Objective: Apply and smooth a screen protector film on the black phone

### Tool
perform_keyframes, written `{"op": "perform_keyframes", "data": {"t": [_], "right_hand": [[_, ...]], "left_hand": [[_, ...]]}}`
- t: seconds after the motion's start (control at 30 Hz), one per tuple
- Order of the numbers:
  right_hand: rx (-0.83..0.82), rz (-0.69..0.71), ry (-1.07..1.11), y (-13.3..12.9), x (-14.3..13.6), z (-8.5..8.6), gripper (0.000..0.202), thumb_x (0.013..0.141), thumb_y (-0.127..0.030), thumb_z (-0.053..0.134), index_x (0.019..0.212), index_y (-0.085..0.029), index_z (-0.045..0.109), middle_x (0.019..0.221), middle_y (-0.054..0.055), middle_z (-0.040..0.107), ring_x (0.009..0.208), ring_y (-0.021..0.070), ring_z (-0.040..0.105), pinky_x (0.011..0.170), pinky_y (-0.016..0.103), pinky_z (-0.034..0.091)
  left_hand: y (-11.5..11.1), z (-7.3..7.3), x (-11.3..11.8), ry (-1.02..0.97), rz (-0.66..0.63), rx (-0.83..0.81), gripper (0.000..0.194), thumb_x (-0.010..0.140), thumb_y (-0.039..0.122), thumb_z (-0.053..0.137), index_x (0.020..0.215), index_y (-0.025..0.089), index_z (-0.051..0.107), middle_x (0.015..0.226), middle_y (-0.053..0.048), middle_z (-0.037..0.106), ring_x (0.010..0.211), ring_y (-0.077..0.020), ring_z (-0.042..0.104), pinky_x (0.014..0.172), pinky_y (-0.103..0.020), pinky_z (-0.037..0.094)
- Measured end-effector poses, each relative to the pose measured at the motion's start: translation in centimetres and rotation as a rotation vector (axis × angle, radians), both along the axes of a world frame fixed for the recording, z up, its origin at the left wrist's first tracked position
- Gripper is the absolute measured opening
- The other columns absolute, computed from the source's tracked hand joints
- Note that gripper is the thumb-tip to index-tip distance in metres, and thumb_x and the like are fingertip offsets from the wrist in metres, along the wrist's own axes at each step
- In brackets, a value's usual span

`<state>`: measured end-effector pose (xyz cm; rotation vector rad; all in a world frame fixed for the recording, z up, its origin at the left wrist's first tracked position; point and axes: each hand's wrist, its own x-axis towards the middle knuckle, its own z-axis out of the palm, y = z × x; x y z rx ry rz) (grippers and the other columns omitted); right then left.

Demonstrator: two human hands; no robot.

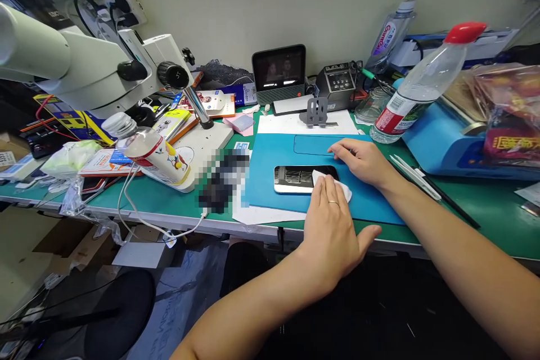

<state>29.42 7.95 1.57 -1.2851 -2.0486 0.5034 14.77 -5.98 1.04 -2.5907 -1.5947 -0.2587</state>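
Observation:
A phone (291,179) lies flat on the blue mat (270,149), its dark glossy face up and catching reflections. My left hand (331,222) is stretched out, with its fingers pressing a white wipe (343,188) onto the phone's right end. The wipe is partly hidden beneath those fingers. Just beyond the phone, my right hand (358,160) rests palm down with loosely bent fingers. Its fingertips are by the right end of a thin dark rounded outline (310,144) on the mat. Whether they touch it, I cannot tell.
A microscope (97,70) and a juice bottle (156,152) stand left. A bottle with a red cap (422,90) is at right, near tweezers (415,177) and a blue machine (447,140). Behind are a small screen (279,70) and a grey stand (316,112). A white cable (169,230) hangs over the front edge.

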Motion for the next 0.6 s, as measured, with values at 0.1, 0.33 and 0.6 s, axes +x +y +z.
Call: {"op": "perform_keyframes", "data": {"t": [0.1,0.33,0.6], "right_hand": [[-0.009,0.011,-0.009,0.2,0.1,-0.2,0.045,0.094,-0.058,0.047,0.083,-0.022,0.072,0.085,0.009,0.077,0.077,0.0271,0.07,0.075,0.041,0.051],[-0.008,-0.007,-0.019,-0.1,0.1,-0.3,0.045,0.095,-0.058,0.048,0.083,-0.022,0.072,0.083,0.009,0.076,0.079,0.0271,0.07,0.075,0.041,0.05],[-0.01,0.029,-0.041,0.4,0.1,-0.6,0.048,0.095,-0.062,0.046,0.083,-0.024,0.072,0.085,0.008,0.077,0.079,0.0277,0.07,0.076,0.042,0.05]], "left_hand": [[-0.8,0.1,-1.2,-0.009,-0.046,-0.003,0.087,0.103,0.063,0.029,0.15,-0.008,0.04,0.157,-0.028,0.04,0.151,-0.0359,0.031,0.127,-0.044,0.023],[-1.1,-0.5,-7.2,0.017,0.022,-0.012,0.085,0.104,0.062,0.028,0.152,-0.007,0.037,0.16,-0.029,0.033,0.152,-0.0362,0.028,0.126,-0.046,0.025],[-1.6,-1.0,-10.7,0.036,0.127,-0.026,0.072,0.108,0.05,0.024,0.152,-0.006,0.036,0.16,-0.026,0.034,0.154,-0.0353,0.021,0.125,-0.05,0.027]]}}
